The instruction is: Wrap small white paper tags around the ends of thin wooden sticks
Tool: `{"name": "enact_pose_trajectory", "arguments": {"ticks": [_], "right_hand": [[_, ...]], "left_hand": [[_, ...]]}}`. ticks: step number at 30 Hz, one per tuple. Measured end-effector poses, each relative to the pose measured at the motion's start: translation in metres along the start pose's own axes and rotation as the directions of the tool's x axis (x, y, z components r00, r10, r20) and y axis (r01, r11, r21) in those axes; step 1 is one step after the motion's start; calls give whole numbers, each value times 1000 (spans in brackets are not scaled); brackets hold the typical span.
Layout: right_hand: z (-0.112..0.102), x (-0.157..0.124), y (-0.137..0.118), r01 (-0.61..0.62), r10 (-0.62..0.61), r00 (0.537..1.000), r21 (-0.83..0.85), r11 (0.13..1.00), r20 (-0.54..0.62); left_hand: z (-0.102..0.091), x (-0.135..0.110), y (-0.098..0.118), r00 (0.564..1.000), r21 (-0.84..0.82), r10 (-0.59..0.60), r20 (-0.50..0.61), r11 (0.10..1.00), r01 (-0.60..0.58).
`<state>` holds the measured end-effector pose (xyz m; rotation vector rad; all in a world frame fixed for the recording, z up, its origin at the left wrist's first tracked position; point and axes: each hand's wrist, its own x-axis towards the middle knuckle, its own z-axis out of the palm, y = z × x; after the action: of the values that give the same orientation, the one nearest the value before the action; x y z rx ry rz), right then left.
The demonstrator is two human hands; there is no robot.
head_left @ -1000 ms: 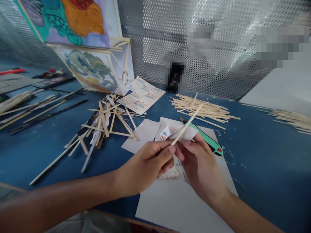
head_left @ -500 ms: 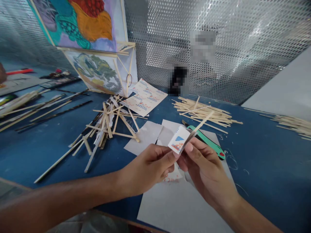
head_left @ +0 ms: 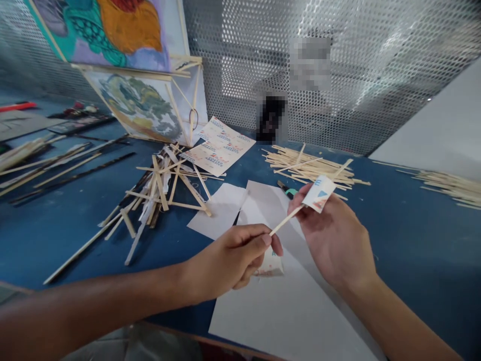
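My left hand (head_left: 235, 255) is closed, pinching the near end of a thin wooden stick (head_left: 285, 221) between thumb and fingers. The stick slants up to the right, through a small folded piece of sandpaper (head_left: 319, 193) with a printed back. My right hand (head_left: 330, 235) is closed on that sandpaper around the stick, its fingertips partly hidden. Below my left hand another printed piece of sandpaper (head_left: 273, 264) lies on white paper (head_left: 285, 311). Behind my right hand a green-handled cutter (head_left: 291, 192) is mostly covered.
A pile of pale sticks (head_left: 311, 168) lies at the back, with more sticks (head_left: 451, 185) at far right. Left of centre are joined stick frames (head_left: 169, 185). A printed sandpaper sheet (head_left: 221, 148) lies near propped paintings (head_left: 143, 108). Perforated metal (head_left: 240, 70) stands behind.
My right hand has moved up and right with the sandpaper, away from my left hand. A length of stick now shows between the hands. The view has shifted slightly.
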<state>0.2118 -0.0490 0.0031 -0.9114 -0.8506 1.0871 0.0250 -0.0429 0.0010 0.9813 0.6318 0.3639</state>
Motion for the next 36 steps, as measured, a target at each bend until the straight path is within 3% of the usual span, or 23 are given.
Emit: {"name": "enact_pose_trajectory", "arguments": {"ticks": [6, 10, 14, 16, 18, 20, 21, 25, 29, 33, 36], "right_hand": [[-9, 0, 11, 71, -71, 997, -122, 990, 6], [-7, -5, 20, -85, 105, 990, -196, 977, 91], [6, -15, 22, -231, 283, 928, -221, 948, 244], [8, -13, 21, -262, 297, 937, -192, 946, 183], [4, -7, 20, -207, 210, 977, -118, 971, 20], [-2, -2, 20, -126, 119, 989, -82, 989, -93], [-4, 0, 21, -124, 117, 989, -87, 988, -86], [-4, 1, 25, -284, 299, 950, -152, 947, 85], [-1, 4, 27, -152, 149, 988, -72, 986, -42], [0, 2, 28, -269, 280, 954, -111, 957, 105], [-1, 3, 27, -286, 313, 941, -191, 939, 128]], "left_hand": [[-1, -1, -2, 998, 37, 33, -54, 999, -31], [1, -3, 2, 994, 46, 69, -87, 997, -66], [-1, 1, -3, 985, 112, 116, -126, 988, -102], [-2, 3, -9, 981, 175, 141, -136, 978, -116], [-3, 4, -15, 980, 246, 144, -134, 963, -108], [-3, 5, -19, 981, 284, 135, -142, 955, -90], [-4, 5, -21, 980, 290, 131, -149, 953, -83], [-4, 6, -23, 973, 276, 145, -179, 957, -92], [-5, 6, -24, 971, 314, 158, -179, 945, -96], [-6, 8, -24, 972, 272, 151, -178, 957, -99], [-7, 12, -23, 967, 208, 153, -206, 972, -109]]}}
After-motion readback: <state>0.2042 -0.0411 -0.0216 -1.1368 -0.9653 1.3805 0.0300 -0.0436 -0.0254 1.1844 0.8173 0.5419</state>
